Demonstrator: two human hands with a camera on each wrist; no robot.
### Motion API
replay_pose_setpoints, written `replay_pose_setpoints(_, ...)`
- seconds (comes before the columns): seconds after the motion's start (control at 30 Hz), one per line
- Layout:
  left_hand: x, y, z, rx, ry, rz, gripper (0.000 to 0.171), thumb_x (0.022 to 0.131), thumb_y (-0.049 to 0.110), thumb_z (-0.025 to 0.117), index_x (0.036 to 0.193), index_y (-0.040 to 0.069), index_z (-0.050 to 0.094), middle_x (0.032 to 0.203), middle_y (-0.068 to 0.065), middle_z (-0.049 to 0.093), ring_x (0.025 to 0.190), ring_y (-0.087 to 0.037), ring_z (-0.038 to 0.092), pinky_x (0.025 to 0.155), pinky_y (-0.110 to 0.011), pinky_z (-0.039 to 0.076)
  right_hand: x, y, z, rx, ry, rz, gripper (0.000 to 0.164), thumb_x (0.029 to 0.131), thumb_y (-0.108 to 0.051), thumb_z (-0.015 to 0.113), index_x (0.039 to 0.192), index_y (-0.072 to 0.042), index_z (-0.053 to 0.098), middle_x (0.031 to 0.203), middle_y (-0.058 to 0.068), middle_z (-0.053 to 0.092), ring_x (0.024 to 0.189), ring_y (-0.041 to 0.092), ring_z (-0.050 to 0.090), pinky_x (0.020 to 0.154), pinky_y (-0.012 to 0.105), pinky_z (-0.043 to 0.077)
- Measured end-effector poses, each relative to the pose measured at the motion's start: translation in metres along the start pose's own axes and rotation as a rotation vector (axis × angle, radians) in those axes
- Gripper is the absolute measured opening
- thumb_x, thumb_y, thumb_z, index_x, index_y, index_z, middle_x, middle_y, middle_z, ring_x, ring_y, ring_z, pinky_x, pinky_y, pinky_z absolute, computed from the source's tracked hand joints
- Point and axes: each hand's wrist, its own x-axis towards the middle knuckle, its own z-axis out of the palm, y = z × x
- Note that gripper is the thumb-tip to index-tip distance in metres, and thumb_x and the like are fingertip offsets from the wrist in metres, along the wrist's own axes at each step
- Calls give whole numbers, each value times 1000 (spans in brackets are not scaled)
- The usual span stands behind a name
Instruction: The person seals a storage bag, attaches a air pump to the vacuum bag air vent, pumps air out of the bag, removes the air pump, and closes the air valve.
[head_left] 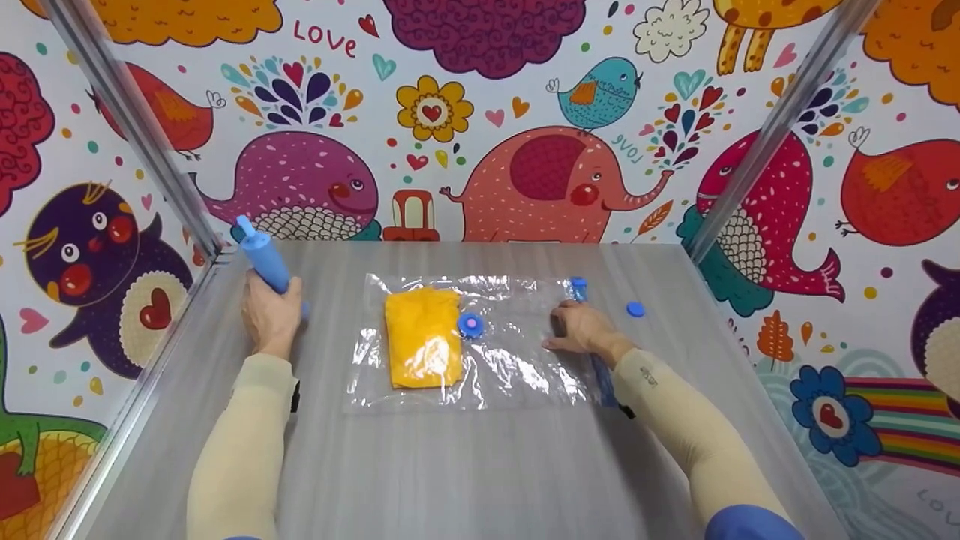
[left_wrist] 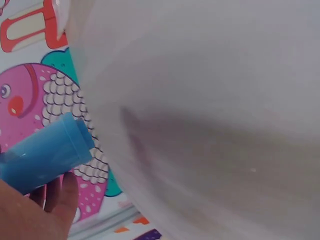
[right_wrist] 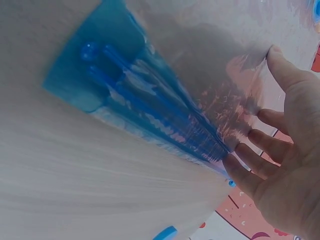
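A clear vacuum storage bag (head_left: 517,367) lies flat with a folded yellow cloth (head_left: 424,337) inside. Beside the cloth sits the bag's round blue valve (head_left: 471,325), pink at its centre. My left hand (head_left: 272,315) grips a light-blue hand pump (head_left: 265,259) to the left of the bag, its narrow handle end pointing up and away. My right hand (head_left: 585,328) rests on the right part of the bag by the blue zip seal (right_wrist: 155,107), thumb and fingers spread apart and touching the plastic.
A small blue cap (head_left: 635,308) lies on the grey table (head_left: 450,472), right of the bag. Cartoon-printed walls (head_left: 480,90) close off the back and sides, with metal corner posts (head_left: 135,120) at left and right.
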Motion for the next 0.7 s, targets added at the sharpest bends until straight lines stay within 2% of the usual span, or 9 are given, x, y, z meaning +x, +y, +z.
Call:
replay_pose_setpoints(0.17, -1, 15, 7, -11, 9, 74, 67, 106, 38, 63, 159, 1, 48, 151, -28, 65, 137, -53, 65, 122, -68, 47, 1, 0, 1, -25, 19, -25, 80, 100, -54, 80, 156, -1, 61, 165, 29, 57, 150, 53, 59, 127, 64, 49)
replay_pose_setpoints(0.3, -4, 28, 13, -25, -12, 120, 62, 106, 38, 63, 154, 0, 52, 146, -27, 68, 131, -51, 68, 122, -67, 49, 1, -1, 0, -42, 35, -48, 78, 99, -53, 81, 152, 1, 64, 160, 30, 61, 147, 53, 61, 125, 63, 52)
replay_pose_setpoints(0.5, -11, 44, 21, -56, -82, 153, 65, 109, 40, 64, 159, 3, 47, 153, -27, 64, 138, -49, 65, 128, -67, 46, 1, -2, -1, -29, 13, -22, 78, 98, -55, 81, 152, -1, 65, 160, 29, 61, 146, 51, 63, 126, 62, 51)
replay_pose_setpoints(0.7, -16, 59, 34, -62, -100, 198, 65, 108, 40, 69, 157, 4, 49, 151, -27, 68, 133, -52, 69, 122, -67, 51, 2, -3, -1, -7, -11, 12, 80, 99, -56, 81, 156, -3, 63, 165, 27, 57, 150, 51, 59, 127, 64, 49)
